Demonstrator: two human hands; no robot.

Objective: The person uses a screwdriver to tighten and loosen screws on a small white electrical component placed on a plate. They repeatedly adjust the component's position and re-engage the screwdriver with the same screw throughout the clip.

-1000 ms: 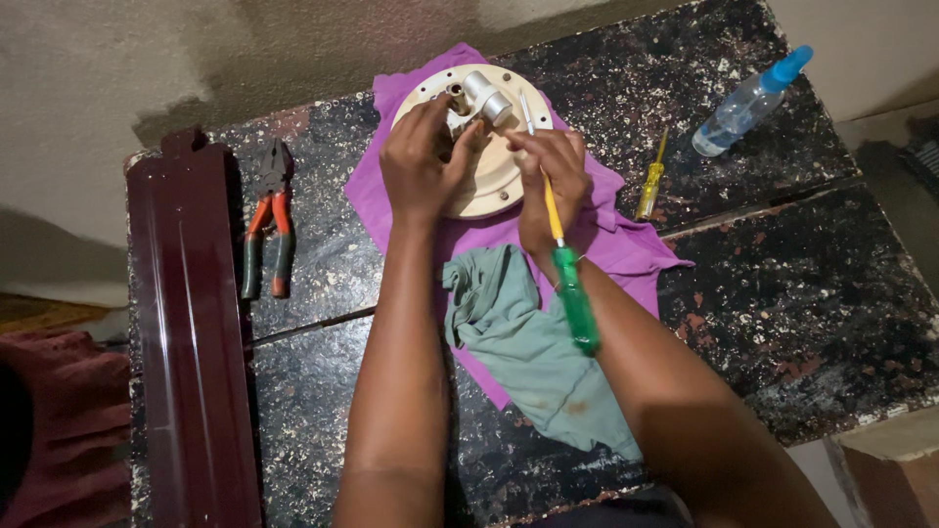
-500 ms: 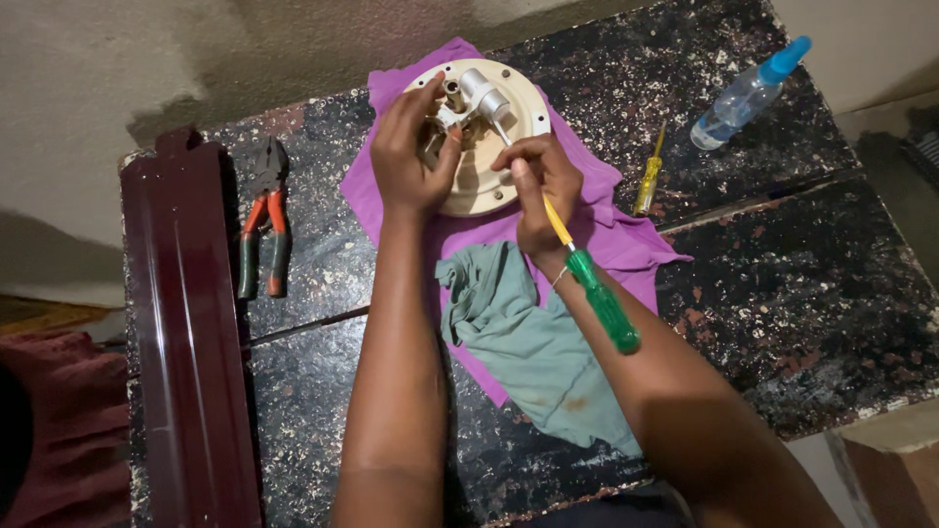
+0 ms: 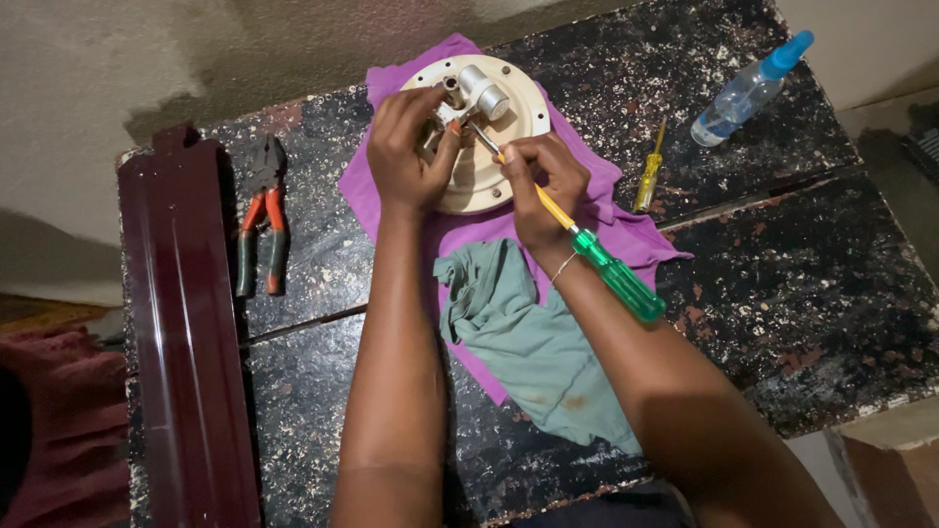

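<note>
A round cream plate with a metal cylinder fitting (image 3: 484, 93) lies on a purple cloth (image 3: 626, 235) at the far middle of the dark speckled table (image 3: 782, 274). My left hand (image 3: 406, 156) rests on the plate's left side, its fingers gripping the parts beside the cylinder. My right hand (image 3: 543, 186) pinches the shaft of a screwdriver with a green handle (image 3: 616, 279); its tip points up-left into the fitting. A grey-green rag (image 3: 528, 332) lies under my right forearm.
Red-handled pliers (image 3: 262, 230) lie at the left. A long dark red panel (image 3: 181, 323) runs along the table's left edge. A small yellow screwdriver (image 3: 648, 176) and a clear bottle with a blue cap (image 3: 748, 90) lie at the right.
The view has shifted slightly. My right hand has moved the screwdriver tip up toward the metal fitting, and its green handle has swung lower and to the right. My left hand stays on the plate.
</note>
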